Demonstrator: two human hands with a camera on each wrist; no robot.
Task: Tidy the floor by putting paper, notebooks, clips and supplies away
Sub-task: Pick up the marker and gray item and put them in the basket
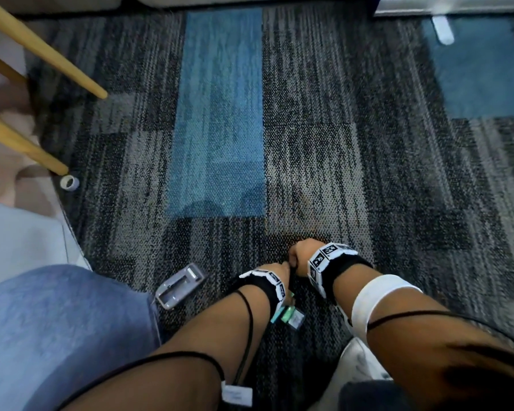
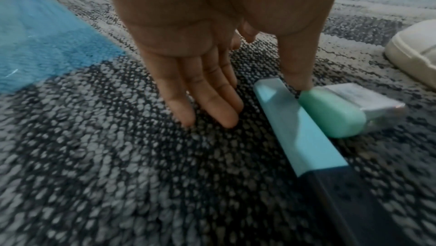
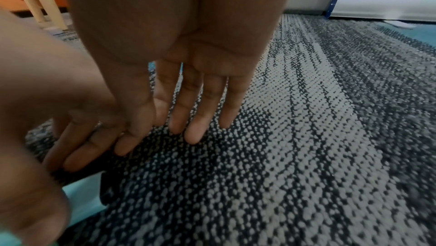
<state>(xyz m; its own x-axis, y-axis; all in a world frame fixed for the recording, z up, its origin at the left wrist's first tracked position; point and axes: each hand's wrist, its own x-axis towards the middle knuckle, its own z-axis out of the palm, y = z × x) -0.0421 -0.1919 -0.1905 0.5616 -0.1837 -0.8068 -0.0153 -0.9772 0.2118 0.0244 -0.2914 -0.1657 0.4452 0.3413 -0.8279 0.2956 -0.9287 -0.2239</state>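
My left hand [image 1: 281,269] and right hand [image 1: 300,256] meet low over the dark carpet, both with straight fingers pointing down. In the left wrist view the left hand [image 2: 250,101] has its fingertips [image 2: 226,119] on the carpet and its thumb by the top end of a light-blue and black bar-shaped item [image 2: 299,129]. A green eraser [image 2: 335,114] in a grey sleeve lies against that bar. In the right wrist view the right hand [image 3: 158,143] touches the carpet, its thumb against the left hand's fingers [image 3: 78,149]. Neither hand grips anything.
A grey stapler-like tool [image 1: 180,284] lies left of the hands, beside my jeans-clad knee [image 1: 66,330]. A small tape roll [image 1: 69,182] sits by a wooden chair leg [image 1: 24,143]. A white shoe [image 2: 415,52] is at the right. A white object [image 1: 442,29] lies far back.
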